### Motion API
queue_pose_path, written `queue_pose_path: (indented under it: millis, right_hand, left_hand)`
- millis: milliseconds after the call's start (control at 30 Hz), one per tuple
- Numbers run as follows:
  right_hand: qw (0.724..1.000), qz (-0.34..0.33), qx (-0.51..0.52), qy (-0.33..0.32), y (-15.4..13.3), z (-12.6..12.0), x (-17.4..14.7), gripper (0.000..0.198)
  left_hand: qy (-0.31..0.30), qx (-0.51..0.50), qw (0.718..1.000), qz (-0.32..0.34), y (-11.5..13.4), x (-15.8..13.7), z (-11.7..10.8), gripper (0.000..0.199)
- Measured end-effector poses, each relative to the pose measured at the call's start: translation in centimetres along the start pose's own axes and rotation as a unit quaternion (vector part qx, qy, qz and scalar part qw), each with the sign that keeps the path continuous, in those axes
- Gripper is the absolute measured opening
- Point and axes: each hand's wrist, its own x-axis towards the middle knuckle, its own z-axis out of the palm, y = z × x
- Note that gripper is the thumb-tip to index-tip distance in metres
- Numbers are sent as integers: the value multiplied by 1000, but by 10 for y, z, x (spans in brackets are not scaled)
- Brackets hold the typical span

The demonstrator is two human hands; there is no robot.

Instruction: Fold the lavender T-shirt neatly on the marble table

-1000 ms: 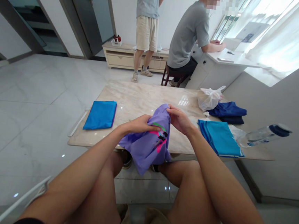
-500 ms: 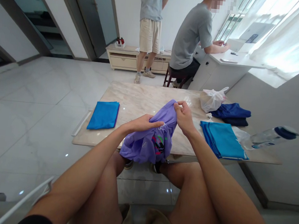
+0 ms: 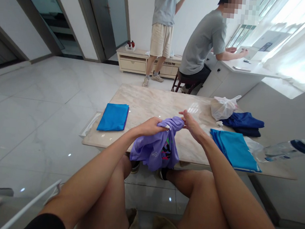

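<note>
The purple cloth (image 3: 156, 151), stretched earlier, now bunches at the right hand (image 3: 193, 127).

On the desk (image 3: 150, 102), one folded cloth (image 3: 113, 117) lies left, a second cloth (image 3: 234, 150) right. The bag (image 3: 224, 108) and clothes (image 3: 244, 120) are behind the second cloth; the bottle (image 3: 280, 150) is to its right. The garment (image 3: 151, 152) is between both cloths, at the front edge.

- Clear bottle with dark-blue lid (image 3: 285, 150): right end of pale marble-patterned table (image 3: 153, 99).
- Thin white plastic bag (image 3: 224, 107): table's far right, beside crumpled deep-blue cloth (image 3: 244, 119).
- Low cream cabinet (image 3: 132, 64): small white basket (image 3: 130, 48) on top; I see dark-red contents.
- Person in grey shirt (image 3: 203, 42): seated, dark-brown stool (image 3: 180, 80), white desk (image 3: 225, 78).
</note>
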Motion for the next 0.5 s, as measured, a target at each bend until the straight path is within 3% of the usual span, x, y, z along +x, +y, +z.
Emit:
queue_pose_path:
  millis: [133,233,367,500]
  right_hand:
    - [975,102,-55,-192,3,4,-8,82]
    - [950,77,-80,-292,-4,19,-12,72]
    - [940,54,-73,-329,-15,44,-9,62]
    - [952,56,-56,-296,-23,42,-6,55]
  left_hand:
    - [70,-67,995,9,-2,-7,-8,41]
    - [100,-135,986,2,-3,-16,-12,44]
    - [108,-220,969,-23,3,-27,-14,61]
    - [161,-300,940,-23,12,-40,-26,73]
